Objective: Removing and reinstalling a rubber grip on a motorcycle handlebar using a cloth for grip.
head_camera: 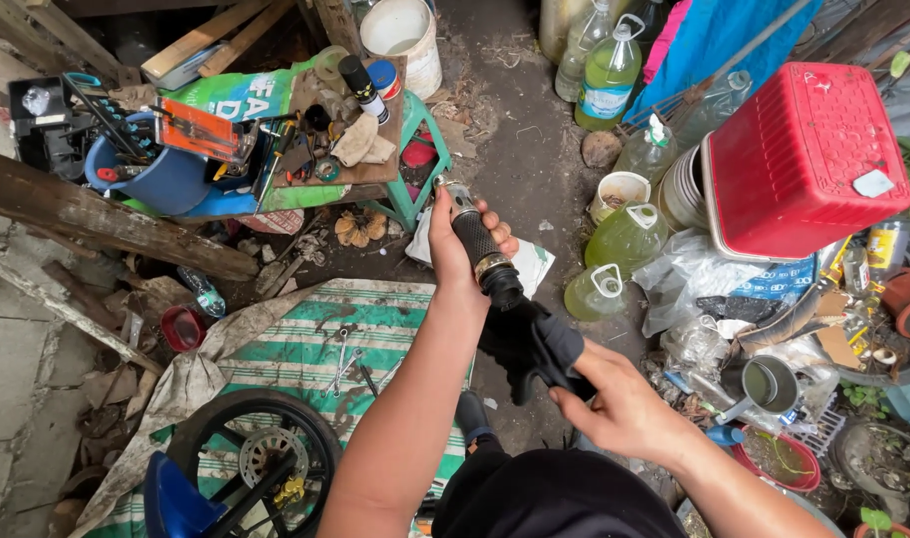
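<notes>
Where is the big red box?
The red box sits at the upper right of the head view, on a stack of bowls, beside bottles of yellow-green liquid.

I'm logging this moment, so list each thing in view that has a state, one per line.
Left hand: closed around the black handlebar grip, held upright.
Right hand: fingers pinching a black cloth against the grip's lower end.
Red crate: tipped on its side.
Green bottle: upright, capped, partly full.
Wheel: lying on the striped mat.
Wrenches: loose on the mat.
</notes>
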